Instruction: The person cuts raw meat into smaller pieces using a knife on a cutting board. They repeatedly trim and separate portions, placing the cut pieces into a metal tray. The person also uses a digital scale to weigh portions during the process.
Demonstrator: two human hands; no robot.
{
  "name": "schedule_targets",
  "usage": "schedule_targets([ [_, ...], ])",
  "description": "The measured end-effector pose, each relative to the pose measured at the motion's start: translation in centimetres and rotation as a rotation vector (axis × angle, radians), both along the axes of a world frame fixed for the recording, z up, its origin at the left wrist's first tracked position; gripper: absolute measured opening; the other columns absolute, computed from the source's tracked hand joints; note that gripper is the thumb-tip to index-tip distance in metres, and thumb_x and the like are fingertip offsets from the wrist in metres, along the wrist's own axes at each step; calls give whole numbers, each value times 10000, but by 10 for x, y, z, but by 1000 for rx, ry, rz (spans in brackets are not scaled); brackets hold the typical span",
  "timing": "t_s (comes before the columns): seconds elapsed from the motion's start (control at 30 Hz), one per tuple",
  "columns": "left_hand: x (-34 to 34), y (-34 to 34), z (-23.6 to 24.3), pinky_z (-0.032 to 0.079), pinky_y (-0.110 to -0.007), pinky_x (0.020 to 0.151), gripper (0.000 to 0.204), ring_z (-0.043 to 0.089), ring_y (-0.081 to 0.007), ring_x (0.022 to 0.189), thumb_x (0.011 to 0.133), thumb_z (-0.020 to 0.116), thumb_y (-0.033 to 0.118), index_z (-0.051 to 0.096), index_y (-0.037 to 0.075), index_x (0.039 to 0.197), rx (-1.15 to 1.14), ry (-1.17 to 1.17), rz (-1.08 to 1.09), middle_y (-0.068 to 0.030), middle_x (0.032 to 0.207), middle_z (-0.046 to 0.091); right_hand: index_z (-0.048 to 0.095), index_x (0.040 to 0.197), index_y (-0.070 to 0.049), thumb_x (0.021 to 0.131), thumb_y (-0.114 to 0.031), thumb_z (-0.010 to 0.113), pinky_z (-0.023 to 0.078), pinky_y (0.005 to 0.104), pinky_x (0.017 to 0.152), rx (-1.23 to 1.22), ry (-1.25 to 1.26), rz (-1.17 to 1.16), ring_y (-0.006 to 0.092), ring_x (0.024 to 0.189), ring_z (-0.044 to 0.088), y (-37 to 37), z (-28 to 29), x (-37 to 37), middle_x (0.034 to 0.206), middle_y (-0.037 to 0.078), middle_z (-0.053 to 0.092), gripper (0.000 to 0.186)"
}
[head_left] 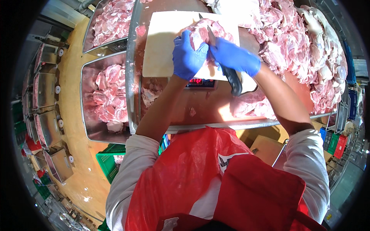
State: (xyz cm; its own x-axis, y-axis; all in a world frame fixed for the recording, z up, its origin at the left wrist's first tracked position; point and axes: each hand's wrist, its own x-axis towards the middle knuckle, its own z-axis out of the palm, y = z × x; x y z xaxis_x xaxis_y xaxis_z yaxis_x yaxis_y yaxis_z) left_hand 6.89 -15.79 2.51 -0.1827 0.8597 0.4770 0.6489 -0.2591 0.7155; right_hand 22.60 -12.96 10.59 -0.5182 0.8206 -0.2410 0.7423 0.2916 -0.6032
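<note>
On the white cutting board (158, 46), my blue-gloved left hand (189, 56) grips a piece of pink raw meat (206, 26) from the left side. My blue-gloved right hand (235, 57) is closed on a knife, its blade (211, 36) angled up into the meat and a long dark part (233, 82) showing below the hand. Where the blade's edge meets the meat is hard to make out. A small scale display (198, 82) shows just below the board, partly hidden by it.
Piled raw meat (293, 54) covers the right of the metal worktable (181, 111). Steel bins of meat (110, 29) (108, 96) stand at the left. Below are a green crate (106, 159) and red apron (162, 181). Metal carts (46, 92) line the far left; colored crates (339, 144) sit far right.
</note>
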Motion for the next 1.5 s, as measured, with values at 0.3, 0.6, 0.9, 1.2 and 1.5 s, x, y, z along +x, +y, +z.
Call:
schedule_targets([
  [0.3, -4, 10, -8, 543, -467, 770, 442, 679, -406, 906, 789, 789, 225, 601, 35, 1140, -71, -61, 119, -223, 968, 693, 451, 1152, 55, 1044, -254, 435, 498, 511, 724, 240, 25, 123, 478, 835, 652, -16, -42, 22, 845, 288, 646, 328],
  [0.6, -24, 0, -16, 540, -409, 751, 329, 683, -294, 820, 783, 701, 204, 653, 2, 1037, -216, -496, 93, -155, 888, 696, 457, 1075, 98, 1004, -197, 490, 511, 543, 752, 127, -5, -21, 507, 862, 651, -12, -53, 5, 876, 351, 648, 305],
  [0.9, -51, 10, -15, 463, -448, 966, 474, 549, -322, 1158, 858, 660, 214, 567, 16, 1278, 143, -256, 39, -192, 1197, 604, 480, 1117, 28, 1052, -247, 468, 479, 497, 535, 191, 108, -312, 406, 587, 645, -56, -16, 29, 711, 282, 622, 283],
  [1.2, -68, 42, -41, 468, -508, 987, 486, 589, -442, 1130, 936, 618, 405, 593, 113, 1323, -224, 114, -25, -227, 1216, 635, 579, 956, 55, 1000, -256, 500, 542, 449, 623, 173, 109, -136, 359, 623, 688, 23, -19, -5, 760, 254, 670, 324],
  [1.5, -65, 25, -27, 542, -415, 869, 587, 690, -317, 972, 897, 717, 391, 575, -19, 1293, -347, -298, -37, -197, 1130, 693, 656, 1095, 32, 931, -171, 542, 541, 382, 539, -208, -198, 158, 248, 629, 688, 30, 17, 26, 873, 209, 703, 285],
])
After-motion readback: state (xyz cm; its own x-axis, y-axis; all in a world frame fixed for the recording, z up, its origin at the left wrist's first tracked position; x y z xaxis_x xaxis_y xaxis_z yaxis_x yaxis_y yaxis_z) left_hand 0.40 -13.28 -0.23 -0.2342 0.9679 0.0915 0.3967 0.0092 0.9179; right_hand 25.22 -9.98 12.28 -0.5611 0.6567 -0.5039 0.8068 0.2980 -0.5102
